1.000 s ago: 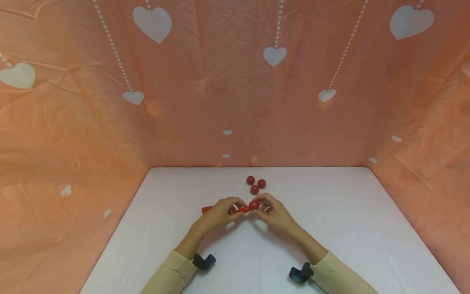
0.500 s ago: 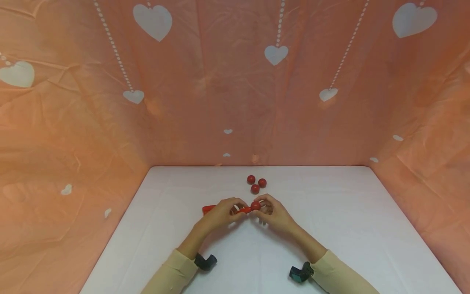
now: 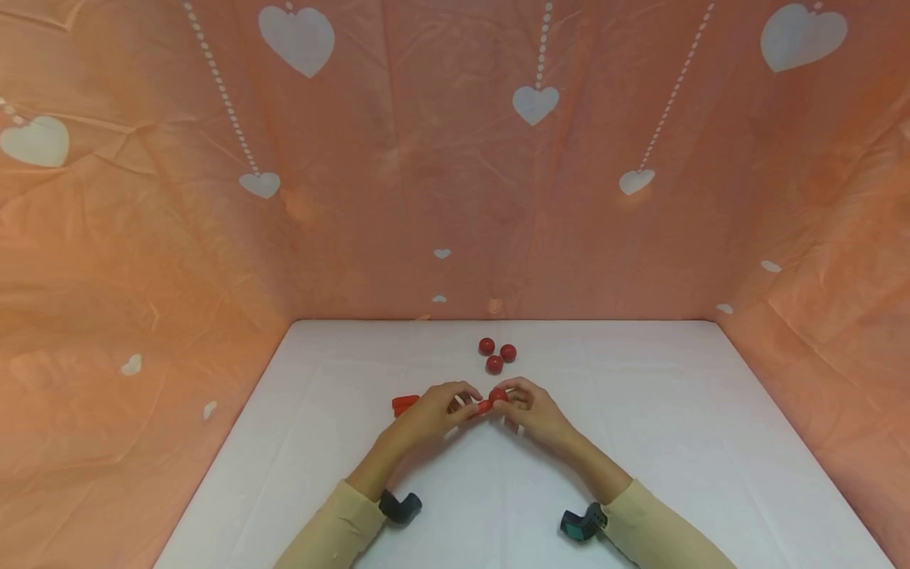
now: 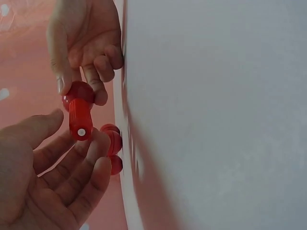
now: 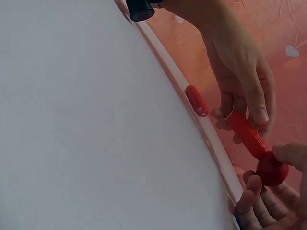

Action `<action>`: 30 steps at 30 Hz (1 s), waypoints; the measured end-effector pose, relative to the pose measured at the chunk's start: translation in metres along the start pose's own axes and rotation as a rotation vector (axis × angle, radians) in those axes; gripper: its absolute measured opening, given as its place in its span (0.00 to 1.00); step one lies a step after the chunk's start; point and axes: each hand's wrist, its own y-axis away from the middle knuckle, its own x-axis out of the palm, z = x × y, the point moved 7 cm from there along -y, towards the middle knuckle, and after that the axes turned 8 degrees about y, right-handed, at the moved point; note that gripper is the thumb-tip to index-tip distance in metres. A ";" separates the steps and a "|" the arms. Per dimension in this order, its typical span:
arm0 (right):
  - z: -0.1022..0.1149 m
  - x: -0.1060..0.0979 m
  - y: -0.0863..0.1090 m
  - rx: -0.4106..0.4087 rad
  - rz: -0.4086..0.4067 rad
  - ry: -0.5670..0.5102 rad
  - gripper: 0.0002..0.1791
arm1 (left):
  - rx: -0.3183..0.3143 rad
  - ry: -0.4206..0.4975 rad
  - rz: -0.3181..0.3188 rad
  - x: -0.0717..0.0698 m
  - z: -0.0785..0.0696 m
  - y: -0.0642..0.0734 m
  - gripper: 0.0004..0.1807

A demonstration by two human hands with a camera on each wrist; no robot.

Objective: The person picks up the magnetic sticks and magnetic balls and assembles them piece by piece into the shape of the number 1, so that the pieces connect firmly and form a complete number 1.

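My right hand [image 3: 536, 415] pinches a glossy red ball [image 5: 272, 169] between thumb and fingers. A red ribbed stick [image 5: 247, 135] extends from the ball toward my left hand [image 3: 430, 412]; its near end, marked with a white dot, faces the left wrist camera. My left fingers, loosely bent, lie right at the stick's side and behind it. The left thumb stands a little apart from the stick in both wrist views. In the head view the left thumb tip is close to the stick's end.
Three more red balls [image 3: 494, 364] lie grouped on the white table [image 3: 618, 411], behind the hands. Red sticks [image 3: 405, 401] lie to the left, partly hidden by the left hand. An orange sheet with white hearts [image 3: 455, 158] encloses the table's back and sides.
The ball and stick have shifted slightly right with my right hand. Less of the stick shows in the head view, where it appears more foreshortened. The left hand has barely moved.
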 end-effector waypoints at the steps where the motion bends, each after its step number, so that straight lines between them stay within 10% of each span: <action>1: -0.001 0.000 0.000 0.012 -0.004 -0.002 0.19 | -0.005 0.001 0.000 0.000 0.000 0.000 0.11; 14: -0.022 -0.008 -0.003 0.181 -0.026 -0.096 0.21 | -0.043 -0.021 -0.032 -0.009 0.001 -0.005 0.13; 30: -0.022 -0.013 -0.001 0.210 -0.023 -0.153 0.23 | -0.086 -0.225 -0.115 -0.014 0.000 -0.043 0.17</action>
